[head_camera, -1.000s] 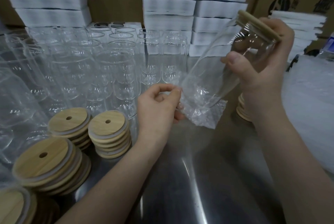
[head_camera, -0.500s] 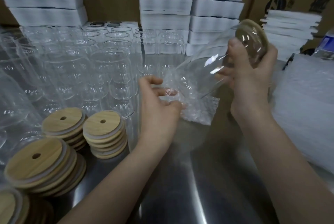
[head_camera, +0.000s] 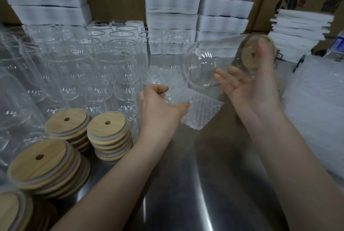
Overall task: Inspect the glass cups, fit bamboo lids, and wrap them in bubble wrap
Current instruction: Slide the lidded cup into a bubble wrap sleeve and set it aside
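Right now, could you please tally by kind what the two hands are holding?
Clear glass cup: 1, in the right hand
Round bamboo lid, on the cup: 1
Small clear bubble wrap sheet: 1, in the left hand
Total: 3

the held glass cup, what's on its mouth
A bamboo lid with a small hole closes the glass cup; the right hand's thumb hides part of the lid's rim.

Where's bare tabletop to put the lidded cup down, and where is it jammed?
Free: the steel table in the near middle, between the bamboo lid stacks on the left and the bubble wrap pile on the right, nearer than the bubble wrap sheet that the left hand grips. Crowded: glass cups fill the left and back.
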A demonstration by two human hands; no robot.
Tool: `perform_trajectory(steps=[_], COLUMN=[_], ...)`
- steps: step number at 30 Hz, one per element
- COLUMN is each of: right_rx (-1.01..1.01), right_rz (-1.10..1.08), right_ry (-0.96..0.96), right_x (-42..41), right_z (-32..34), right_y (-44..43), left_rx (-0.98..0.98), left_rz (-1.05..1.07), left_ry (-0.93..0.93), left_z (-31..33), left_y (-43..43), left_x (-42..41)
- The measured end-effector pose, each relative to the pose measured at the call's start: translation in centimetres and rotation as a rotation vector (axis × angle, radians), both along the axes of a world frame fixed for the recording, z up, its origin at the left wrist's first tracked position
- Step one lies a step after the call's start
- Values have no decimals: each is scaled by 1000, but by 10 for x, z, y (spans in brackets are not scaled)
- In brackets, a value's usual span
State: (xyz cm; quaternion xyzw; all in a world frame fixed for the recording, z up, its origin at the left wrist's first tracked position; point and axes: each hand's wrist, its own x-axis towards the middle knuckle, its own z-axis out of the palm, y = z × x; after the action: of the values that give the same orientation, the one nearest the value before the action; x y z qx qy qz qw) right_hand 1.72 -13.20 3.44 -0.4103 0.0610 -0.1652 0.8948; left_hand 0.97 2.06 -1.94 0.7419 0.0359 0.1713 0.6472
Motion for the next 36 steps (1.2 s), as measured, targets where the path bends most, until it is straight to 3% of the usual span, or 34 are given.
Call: perform_trajectory(steps=[4, 10, 15, 26, 30, 36], right_rx=[50, -102, -180, -264, -372, -483], right_rz=[82, 293, 273, 100, -3, -84], right_ry=[-57, -166, -200, -268, -264, -313], right_x=[-3, -7, -7, -11, -12, -12], right_z=[1, 3, 0, 3, 6, 4], right_y=[4, 15, 23, 22, 20, 18], left_rx=[192, 350, 159, 122, 63, -99], left_rz=[-1, -32, -112, -127, -75, -165], left_ry=[-37, -73, -126, -42, -40, -26], left_z=[1, 5, 9, 7, 8, 10], left_y=[-4, -4, -4, -5, -6, -4], left_x=[-3, -11, -10, -10, -9, -9])
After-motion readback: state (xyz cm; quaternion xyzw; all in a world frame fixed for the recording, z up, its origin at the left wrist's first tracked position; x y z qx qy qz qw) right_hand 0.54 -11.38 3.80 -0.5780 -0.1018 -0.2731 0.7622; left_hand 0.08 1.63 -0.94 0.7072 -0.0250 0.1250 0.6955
